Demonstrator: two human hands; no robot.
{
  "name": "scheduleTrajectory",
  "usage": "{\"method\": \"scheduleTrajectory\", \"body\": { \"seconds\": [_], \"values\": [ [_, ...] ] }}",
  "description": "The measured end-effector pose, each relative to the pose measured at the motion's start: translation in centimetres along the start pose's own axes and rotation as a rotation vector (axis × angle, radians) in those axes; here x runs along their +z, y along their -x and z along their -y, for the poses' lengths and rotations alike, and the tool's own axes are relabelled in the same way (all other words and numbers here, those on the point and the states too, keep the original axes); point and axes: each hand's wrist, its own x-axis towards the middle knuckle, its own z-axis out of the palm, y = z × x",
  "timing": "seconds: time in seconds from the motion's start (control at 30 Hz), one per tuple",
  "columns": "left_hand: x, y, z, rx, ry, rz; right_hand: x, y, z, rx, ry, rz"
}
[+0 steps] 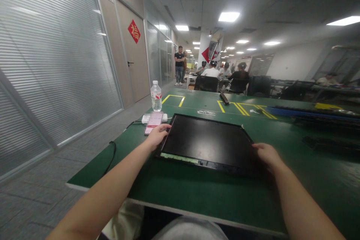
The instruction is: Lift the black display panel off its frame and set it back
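Observation:
A flat black display panel (208, 138) with a thin dark frame lies in front of me, low over the green table (208, 191). A strip of green shows along its near edge. My left hand (158, 136) grips the panel's left edge, thumb on top and the other fingers partly hidden. At the opposite edge, my right hand (267, 154) holds the right side, its lower fingers out of sight beneath the frame. Whether the panel rests fully on the table I cannot tell.
Left of the panel are a phone (153, 123), a white power strip (164, 117) and a water bottle (156, 96). A black cable (112, 153) hangs over the left table edge. Behind lie yellow tape marks (243, 108) and a dark slotted bar (224, 98). Several people sit farther back.

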Motion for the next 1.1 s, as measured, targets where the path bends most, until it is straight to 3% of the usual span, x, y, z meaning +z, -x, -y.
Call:
{"method": "scheduleTrajectory", "body": {
  "seconds": [0.23,0.37,0.63,1.1],
  "values": [
    [0.2,-0.3,-0.2,-0.097,0.083,-0.1,0.0,-0.1,-0.1,0.024,-0.009,0.01],
    [0.1,-0.9,0.3,-0.083,0.132,-0.131,0.0,-0.1,-0.1,0.003,-0.012,0.003],
    [0.3,-1.6,0.6,-0.213,0.534,-0.086,0.4,-0.5,-0.6,0.029,-0.08,0.034],
    [0.3,-0.8,0.4,-0.157,0.457,-0.021,0.5,-1.0,-1.1,0.01,-0.1,-0.02]
  ]
}}
